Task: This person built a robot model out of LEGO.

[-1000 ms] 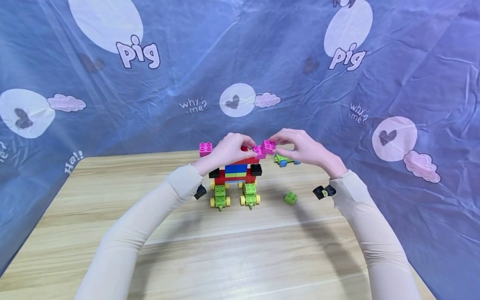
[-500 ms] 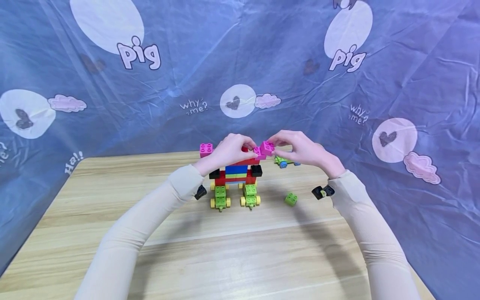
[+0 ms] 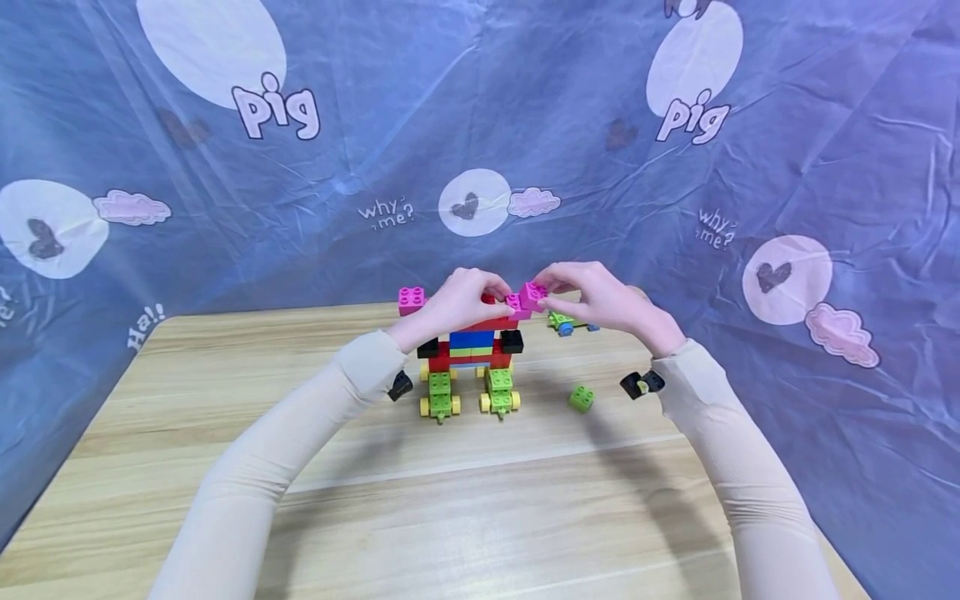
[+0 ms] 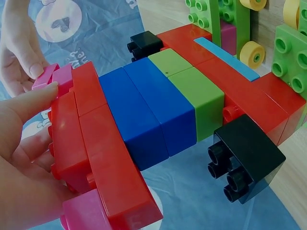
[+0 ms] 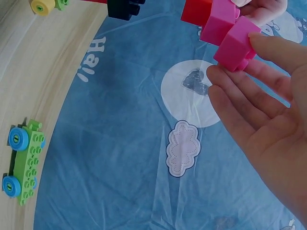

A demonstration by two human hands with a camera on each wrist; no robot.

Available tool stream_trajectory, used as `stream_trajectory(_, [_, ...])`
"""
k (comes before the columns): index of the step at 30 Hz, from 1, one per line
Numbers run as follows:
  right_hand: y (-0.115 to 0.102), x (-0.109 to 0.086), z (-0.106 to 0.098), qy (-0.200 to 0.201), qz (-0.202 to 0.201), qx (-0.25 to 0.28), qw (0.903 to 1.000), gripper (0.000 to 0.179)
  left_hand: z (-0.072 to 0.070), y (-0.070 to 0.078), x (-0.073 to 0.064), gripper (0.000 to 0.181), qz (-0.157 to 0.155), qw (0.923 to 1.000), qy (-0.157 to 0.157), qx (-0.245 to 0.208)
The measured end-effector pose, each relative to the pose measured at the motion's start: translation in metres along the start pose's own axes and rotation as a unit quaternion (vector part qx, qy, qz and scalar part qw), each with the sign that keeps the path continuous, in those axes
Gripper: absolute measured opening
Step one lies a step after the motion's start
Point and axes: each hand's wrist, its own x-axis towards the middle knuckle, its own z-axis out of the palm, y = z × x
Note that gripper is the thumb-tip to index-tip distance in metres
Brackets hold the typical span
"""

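A toy brick figure (image 3: 472, 340) of red, blue, green, black and pink bricks stands on green wheeled bases (image 3: 501, 392). My left hand (image 3: 461, 302) grips its red top, thumb on the right shoulder's pink brick (image 4: 62, 79) and fingers behind the red top brick (image 4: 69, 139). With thumb and fingers, my right hand (image 3: 588, 293) pinches another pink brick (image 5: 237, 43). That brick is tilted against the end of the shoulder's pink brick, overlapping it in the right wrist view. A further pink brick (image 3: 411, 300) sits on the left shoulder.
One loose green brick (image 3: 581, 398) lies on the wooden table (image 3: 480, 500) right of the figure. Behind my right hand is a green wheeled base (image 5: 29, 163) with blue wheels. A blue printed cloth (image 3: 360, 108) hangs along the back and sides.
My right hand has shifted slightly left with its pink brick, closer in against the figure's shoulder. My left hand keeps its grip in the same place.
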Motion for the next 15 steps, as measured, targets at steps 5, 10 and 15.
stream_trajectory(5, [-0.0001, 0.0016, 0.0002, 0.006, -0.007, -0.001, 1.0000, 0.022, -0.0001, 0.0007, -0.0008, 0.032, -0.002, 1.0000, 0.000, -0.001])
stream_trajectory(10, [0.0010, 0.0013, 0.0006, 0.006, -0.006, 0.001, 1.0000, 0.023, 0.0000, 0.0009, -0.0009, 0.032, -0.006, 1.0000, -0.001, -0.003])
stream_trajectory(15, [0.0013, 0.0029, -0.0004, 0.005, -0.022, -0.015, 0.9996, 0.023, 0.0002, 0.0011, -0.0006, 0.032, -0.007, 1.0000, -0.002, -0.004])
